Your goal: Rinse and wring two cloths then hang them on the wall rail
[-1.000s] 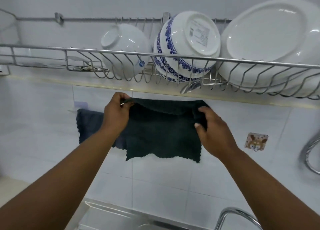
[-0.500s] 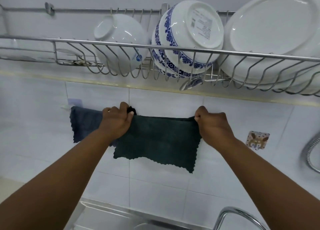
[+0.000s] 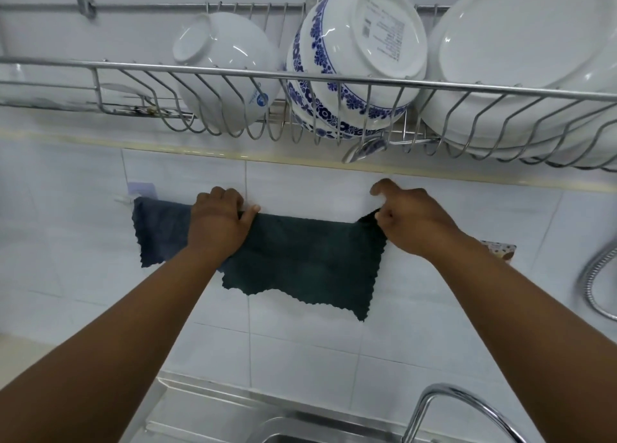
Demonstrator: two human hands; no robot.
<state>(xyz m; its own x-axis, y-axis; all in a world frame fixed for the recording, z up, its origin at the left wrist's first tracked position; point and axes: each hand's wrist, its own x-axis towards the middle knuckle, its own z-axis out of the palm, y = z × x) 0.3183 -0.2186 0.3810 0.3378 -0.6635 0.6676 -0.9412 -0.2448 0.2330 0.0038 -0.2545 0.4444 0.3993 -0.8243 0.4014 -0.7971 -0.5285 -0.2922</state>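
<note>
A dark green cloth (image 3: 310,259) hangs spread against the white tiled wall, draped at the height of the wall rail. The rail itself is mostly hidden; only its left end bracket (image 3: 140,190) shows. My left hand (image 3: 220,223) grips the cloth's upper left corner. My right hand (image 3: 405,217) pinches the upper right corner between thumb and fingers, with the index finger lifted. A blue-grey cloth (image 3: 160,232) hangs to the left, partly behind my left hand and partly overlapped by the green cloth.
A steel wire dish rack (image 3: 133,71) runs overhead, holding a white bowl (image 3: 223,61), a blue-patterned bowl (image 3: 357,55) and a large white plate (image 3: 521,51). Below are the steel sink (image 3: 213,416) and a curved faucet (image 3: 430,402). A shower hose (image 3: 594,282) hangs at the right.
Both hands lowered the green cloth from under the rack down to rail height and pulled it wider. My right hand shifted right and its index finger lifted.
</note>
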